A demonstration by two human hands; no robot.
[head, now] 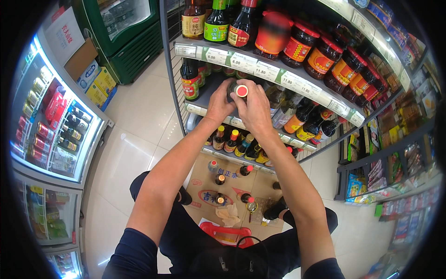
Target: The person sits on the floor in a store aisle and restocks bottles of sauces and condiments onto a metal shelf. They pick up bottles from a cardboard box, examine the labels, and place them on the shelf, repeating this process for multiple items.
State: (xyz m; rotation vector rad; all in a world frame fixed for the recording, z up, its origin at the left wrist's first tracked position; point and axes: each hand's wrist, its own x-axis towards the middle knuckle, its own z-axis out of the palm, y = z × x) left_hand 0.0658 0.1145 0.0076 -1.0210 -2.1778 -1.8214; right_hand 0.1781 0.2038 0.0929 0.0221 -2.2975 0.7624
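At the middle shelf [206, 97] of a metal rack, both of my hands are around a bottle with a red cap [241, 91]. My right hand [257, 110] has its fingers curled about the neck just below the cap. My left hand [220, 103] closes on the left side, against dark glass; its fingertips are partly hidden. Most of the bottle's body is covered by my hands. To their right stand clear bottles [284, 113] and several sauce bottles. A dark sauce bottle with a green and red label [190, 82] stands at the shelf's left end.
Jars with red lids [299, 45] line the shelf above. Small sauce bottles [231, 141] fill the lowest shelf. Below, flattened cardboard [202, 181] carries loose bottles [220, 179], a crumpled cloth [227, 215] and a magnifying glass [251, 208]. A red plastic stool [223, 228] is between my legs.
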